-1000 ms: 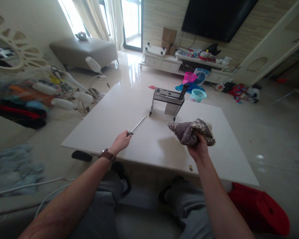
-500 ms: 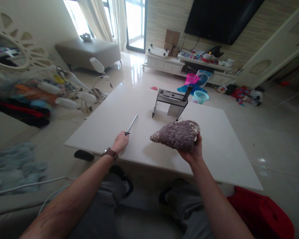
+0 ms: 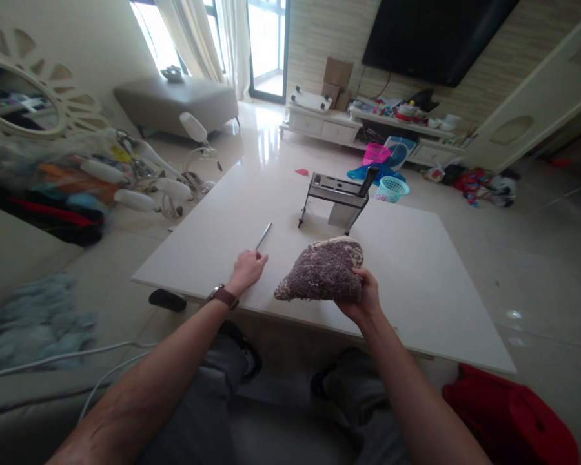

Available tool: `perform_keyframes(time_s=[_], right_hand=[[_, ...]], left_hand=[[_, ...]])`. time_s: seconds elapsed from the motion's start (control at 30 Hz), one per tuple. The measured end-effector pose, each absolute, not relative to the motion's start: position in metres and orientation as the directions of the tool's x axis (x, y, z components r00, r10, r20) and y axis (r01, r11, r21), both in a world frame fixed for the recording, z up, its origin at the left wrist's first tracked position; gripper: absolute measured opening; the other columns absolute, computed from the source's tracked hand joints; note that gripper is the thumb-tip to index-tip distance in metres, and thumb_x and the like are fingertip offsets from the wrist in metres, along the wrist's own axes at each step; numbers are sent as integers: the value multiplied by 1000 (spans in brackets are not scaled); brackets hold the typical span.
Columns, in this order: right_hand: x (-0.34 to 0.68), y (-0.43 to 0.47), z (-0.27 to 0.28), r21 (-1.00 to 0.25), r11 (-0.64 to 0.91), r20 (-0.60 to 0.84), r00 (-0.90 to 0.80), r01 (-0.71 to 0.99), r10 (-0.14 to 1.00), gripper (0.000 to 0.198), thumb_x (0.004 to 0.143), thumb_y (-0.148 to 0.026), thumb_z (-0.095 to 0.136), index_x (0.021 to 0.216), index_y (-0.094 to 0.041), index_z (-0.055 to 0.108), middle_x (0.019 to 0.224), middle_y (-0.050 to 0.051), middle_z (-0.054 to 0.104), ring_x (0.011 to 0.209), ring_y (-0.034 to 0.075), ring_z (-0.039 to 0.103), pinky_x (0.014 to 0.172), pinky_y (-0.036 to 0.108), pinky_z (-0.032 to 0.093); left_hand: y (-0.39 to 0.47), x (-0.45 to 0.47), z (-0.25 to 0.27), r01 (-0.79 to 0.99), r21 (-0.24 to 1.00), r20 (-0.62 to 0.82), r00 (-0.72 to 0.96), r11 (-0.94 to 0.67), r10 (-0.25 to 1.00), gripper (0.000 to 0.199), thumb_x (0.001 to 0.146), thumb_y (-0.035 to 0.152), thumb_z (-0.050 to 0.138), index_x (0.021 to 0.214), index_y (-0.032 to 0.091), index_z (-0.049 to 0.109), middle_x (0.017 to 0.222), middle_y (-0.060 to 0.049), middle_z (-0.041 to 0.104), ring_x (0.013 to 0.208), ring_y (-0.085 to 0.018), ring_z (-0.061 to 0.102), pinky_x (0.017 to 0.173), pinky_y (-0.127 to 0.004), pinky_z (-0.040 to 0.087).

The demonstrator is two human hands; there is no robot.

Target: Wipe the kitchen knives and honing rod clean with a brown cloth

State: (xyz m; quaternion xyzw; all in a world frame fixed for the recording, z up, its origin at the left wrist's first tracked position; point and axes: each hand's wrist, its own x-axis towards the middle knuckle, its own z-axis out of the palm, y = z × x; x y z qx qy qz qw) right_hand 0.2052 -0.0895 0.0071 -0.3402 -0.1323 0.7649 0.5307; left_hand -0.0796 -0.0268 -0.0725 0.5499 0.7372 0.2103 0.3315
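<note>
Two bare forearms stretch forward over the near edge of a smooth white table (image 3: 416, 278). The left hand (image 3: 248, 270), below a brown-strapped wristwatch (image 3: 223, 297), is curled around the hidden handle of a honing steel (image 3: 264, 236), whose slender metal shaft points away. The right hand (image 3: 362, 296) grips a shaggy grey-brown cloth (image 3: 322, 268) at its right end, thumb uppermost; the folded cloth tapers leftward. Farther off stands a metal-framed knife rack (image 3: 336, 188), a black-handled knife (image 3: 368, 182) slotted at its right.
</note>
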Motion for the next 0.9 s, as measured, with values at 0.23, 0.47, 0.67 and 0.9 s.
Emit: perform_keyframes(time_s=[0.23,0.47,0.67,0.9], right_hand=[[201,-84,5,-545,-420,-400,-215,-726,891,33,69,-31,65,101,-23,70,91,3,79,84,27,72,83,45,60],[193,-70,-34,-773,-459,-494,-38,-438,868,31,74,-44,66,98,-24,67,92,4,76,82,26,70,75,43,58],[193,-61,-89,-866,-491,-453,261,99,852,35,52,-28,77,81,-24,58,70,-1,65,70,21,59,68,36,49],[196,-56,-102,-932,-319,-273,246,174,930,23,48,-24,72,65,-23,57,61,-4,57,69,19,52,70,31,44]], left_hand=[[-43,-42,-43,-178,865,-383,370,469,846,69,91,70,37,114,13,67,105,-16,74,102,-32,70,88,-46,58],[-29,-55,-49,-173,966,-191,12,191,981,67,73,23,73,135,21,47,116,-8,70,102,-24,69,91,-40,57],[-25,-60,-82,681,725,-110,-35,104,993,57,77,14,67,132,12,54,133,-18,57,130,-29,53,114,-38,41],[-28,-57,-93,682,694,-203,-121,229,972,56,68,7,66,124,8,57,113,-19,66,109,-33,63,97,-41,48]])
